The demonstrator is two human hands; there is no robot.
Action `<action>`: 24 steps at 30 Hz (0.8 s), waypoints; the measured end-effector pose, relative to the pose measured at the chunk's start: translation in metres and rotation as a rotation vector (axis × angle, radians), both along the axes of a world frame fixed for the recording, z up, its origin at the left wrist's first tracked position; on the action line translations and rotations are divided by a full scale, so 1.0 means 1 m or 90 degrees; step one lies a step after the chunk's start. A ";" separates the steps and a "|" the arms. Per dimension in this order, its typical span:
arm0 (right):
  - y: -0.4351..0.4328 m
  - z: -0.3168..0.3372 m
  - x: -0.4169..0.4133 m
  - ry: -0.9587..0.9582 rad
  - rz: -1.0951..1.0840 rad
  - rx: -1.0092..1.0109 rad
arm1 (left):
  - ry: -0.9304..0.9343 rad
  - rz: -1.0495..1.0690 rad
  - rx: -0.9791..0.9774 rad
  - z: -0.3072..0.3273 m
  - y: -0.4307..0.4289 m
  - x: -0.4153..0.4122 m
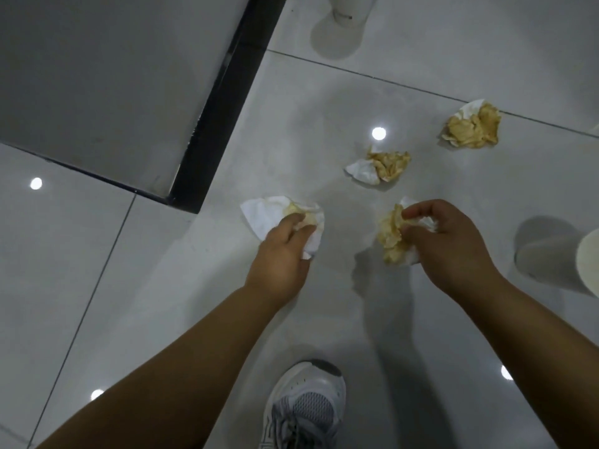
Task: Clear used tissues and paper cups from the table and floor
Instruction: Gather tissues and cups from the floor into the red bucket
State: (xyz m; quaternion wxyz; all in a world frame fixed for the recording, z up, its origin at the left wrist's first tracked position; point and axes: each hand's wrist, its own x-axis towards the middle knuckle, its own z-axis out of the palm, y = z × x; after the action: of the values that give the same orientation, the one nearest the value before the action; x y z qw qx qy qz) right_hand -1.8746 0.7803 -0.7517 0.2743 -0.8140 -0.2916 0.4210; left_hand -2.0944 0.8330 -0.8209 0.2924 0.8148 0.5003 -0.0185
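Observation:
My left hand (285, 251) grips a crumpled white tissue (269, 213) with a yellow stain, low over the glossy tiled floor. My right hand (450, 244) pinches another stained, crumpled tissue (390, 238) between thumb and fingers. Two more stained tissues lie on the floor beyond: one (379, 166) in the middle, another (473, 126) farther right. A white paper cup (588, 264) is cut off by the right edge of the frame. Another white cup (348, 11) stands at the top edge.
A grey table (113, 76) with a black edge fills the upper left, its corner close to my left hand. My white and grey sneaker (306, 406) stands on the floor at the bottom centre. Ceiling lights reflect in the tiles.

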 end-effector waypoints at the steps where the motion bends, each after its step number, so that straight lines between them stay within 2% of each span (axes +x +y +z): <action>1: 0.000 0.000 0.002 -0.002 -0.005 -0.001 | 0.045 0.009 0.037 -0.004 0.001 0.000; 3: -0.001 -0.002 0.006 -0.003 -0.018 -0.005 | 0.119 0.026 0.050 -0.012 0.007 0.000; 5: -0.003 -0.002 0.010 0.005 -0.034 -0.011 | 0.144 0.005 0.014 -0.018 0.013 0.001; 8: -0.005 -0.003 0.016 0.002 -0.047 -0.014 | 0.058 0.033 -0.063 -0.012 0.024 0.011; 12: -0.009 -0.003 0.028 -0.015 -0.061 -0.024 | -0.064 0.020 -0.019 0.015 0.035 0.052; 17: -0.005 -0.001 0.052 -0.099 -0.053 -0.010 | -0.170 -0.022 0.075 0.036 0.065 0.117; 24: 0.038 -0.002 0.096 -0.227 -0.046 0.005 | 0.031 -0.127 0.018 0.004 0.092 0.169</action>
State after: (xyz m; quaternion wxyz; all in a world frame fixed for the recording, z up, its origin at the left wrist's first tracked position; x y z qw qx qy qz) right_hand -1.7789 0.8182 -0.7534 0.2366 -0.8846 -0.3074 0.2590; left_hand -1.9256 0.9251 -0.8166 0.2652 0.8637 0.4243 -0.0604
